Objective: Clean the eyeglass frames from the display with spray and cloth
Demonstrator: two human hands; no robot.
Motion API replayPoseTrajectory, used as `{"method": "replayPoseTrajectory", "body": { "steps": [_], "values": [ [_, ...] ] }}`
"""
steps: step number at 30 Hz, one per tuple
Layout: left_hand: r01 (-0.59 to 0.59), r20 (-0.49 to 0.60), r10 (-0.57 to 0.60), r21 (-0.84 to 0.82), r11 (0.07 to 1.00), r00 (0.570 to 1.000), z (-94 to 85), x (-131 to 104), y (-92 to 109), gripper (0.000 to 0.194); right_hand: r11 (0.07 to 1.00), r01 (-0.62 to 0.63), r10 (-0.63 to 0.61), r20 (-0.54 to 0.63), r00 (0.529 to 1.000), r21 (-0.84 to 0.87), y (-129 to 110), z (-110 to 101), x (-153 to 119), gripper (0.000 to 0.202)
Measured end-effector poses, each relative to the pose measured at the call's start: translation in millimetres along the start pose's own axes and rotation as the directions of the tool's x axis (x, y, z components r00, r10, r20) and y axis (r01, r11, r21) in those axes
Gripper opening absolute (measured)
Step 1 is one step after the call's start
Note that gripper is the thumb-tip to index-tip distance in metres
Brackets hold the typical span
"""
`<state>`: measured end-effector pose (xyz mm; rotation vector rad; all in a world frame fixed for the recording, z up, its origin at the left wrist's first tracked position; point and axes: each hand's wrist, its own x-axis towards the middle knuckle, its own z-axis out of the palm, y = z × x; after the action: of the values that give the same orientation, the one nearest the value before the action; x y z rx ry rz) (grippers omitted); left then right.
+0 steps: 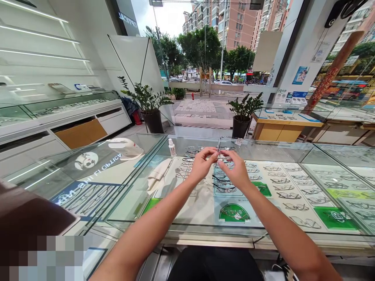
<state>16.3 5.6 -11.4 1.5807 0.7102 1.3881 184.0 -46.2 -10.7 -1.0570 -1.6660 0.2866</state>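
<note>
Glasses [218, 150], one slim pair: located between the two hands, at the meeting of the fingertips, above the counter. A thin upright part shows just beyond the fingers; the rest is largely covered by them.

Left hand [201, 163]: thumb and forefinger closed in a pinch on the glasses, remaining fingers curled.

Right hand [236, 168]: fingers bent inward, tips at the same glasses, thumb lower and nearer the wearer. Whether it grips or only steadies them, cannot be told.

Glass counter [202, 231]: below both hands and extending to either side of them.

Display eyewear [225, 189]: several rows, lower than the hands, seen through the glass; dark frames nearest the right hand, further columns to its right.

Green half-round card [234, 212]: one, nearer the wearer than the right hand, with eyewear on it.

Spray bottle [171, 147]: one, white, upright, left of the left hand and slightly beyond it.

Cloth [159, 175]: one, pale, rumpled, left of the left hand, nearer the wearer than the bottle.

White object [124, 148]: one, rounded, well to the left of the left hand; type unclear.

Potted plants [154, 119]: two, dark pots, well beyond the hands, one toward each side.
</note>
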Motion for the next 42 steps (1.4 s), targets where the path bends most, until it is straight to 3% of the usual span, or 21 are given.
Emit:
{"method": "replayPoseTrajectory", "body": {
  "steps": [6, 10, 12, 14, 16, 18, 20, 22, 25, 28, 31, 35, 38, 42],
  "values": [
    [0.005, 0.033, -0.002, -0.074, 0.997, 0.999, 4.8, -2, 1, 0.034, 0.965, -0.08, 0.066, 0.063, 0.996, 0.251, 6, 12, -2, 0.036],
    [0.067, 0.077, -0.06, -0.089, 0.994, 0.995, 3.8, -3, 6, 0.035, 0.953, -0.077, 0.054, 0.083, 0.995, 0.295, 9, 12, -2, 0.038],
    [-0.004, 0.074, 0.001, 0.036, 0.999, 0.997, -1.0, -3, 13, 0.033, 0.958, -0.079, 0.062, 0.073, 0.995, 0.275, 11, 10, -2, 0.04],
    [-0.171, -0.001, 0.179, 0.289, 0.942, 0.984, -11.1, 0, 21, 0.028, 0.963, -0.091, 0.077, 0.064, 0.995, 0.253, 14, 6, -1, 0.042],
    [-0.272, -0.138, 0.415, 0.569, 0.776, 0.899, -27.0, 6, 25, 0.023, 0.965, -0.102, 0.088, 0.07, 0.994, 0.24, 17, 1, 0, 0.044],
    [-0.185, -0.315, 0.564, 0.73, 0.658, 0.763, -46.7, 16, 23, 0.03, 0.965, -0.113, 0.098, 0.074, 0.992, 0.238, 18, -5, 1, 0.043],
    [-0.025, -0.464, 0.594, 0.774, 0.633, 0.658, -67.8, 26, 14, 0.051, 0.961, -0.123, 0.11, 0.066, 0.992, 0.246, 19, -9, 2, 0.042],
    [0.163, -0.581, 0.521, 0.75, 0.641, 0.624, -87.7, 35, -2, 0.067, 0.959, -0.133, 0.122, 0.056, 0.991, 0.251, 19, -12, 2, 0.041],
    [0.48, -0.718, 0.221, 0.63, 0.61, 0.66, -112.3, 43, -27, 0.077, 0.955, -0.154, 0.144, 0.057, 0.988, 0.253, 18, -14, 3, 0.041],
    [0.613, -0.712, -0.029, 0.583, 0.534, 0.702, -129.0, 45, -45, 0.066, 0.951, -0.167, 0.156, 0.061, 0.986, 0.261, 16, -16, 4, 0.041],
    [0.607, -0.682, -0.059, 0.603, 0.518, 0.729, -137.5, 47, -58, 0.057, 0.948, -0.172, 0.162, 0.058, 0.985, 0.267, 14, -17, 5, 0.041],
    [0.548, -0.602, -0.075, 0.66, 0.514, 0.795, -140.0, 49, -71, 0.061, 0.94, -0.181, 0.175, 0.046, 0.983, 0.29, 12, -18, 6, 0.041],
    [0.509, -0.534, -0.115, 0.687, 0.518, 0.838, -140.0, 50, -79, 0.041, 0.931, -0.194, 0.19, 0.045, 0.981, 0.308, 10, -19, 6, 0.042],
    [0.489, -0.54, -0.08, 0.677, 0.55, 0.838, -138.8, 52, -76, 0.019, 0.929, -0.207, 0.204, 0.043, 0.978, 0.308, 9, -21, 7, 0.044]
  ]
}}
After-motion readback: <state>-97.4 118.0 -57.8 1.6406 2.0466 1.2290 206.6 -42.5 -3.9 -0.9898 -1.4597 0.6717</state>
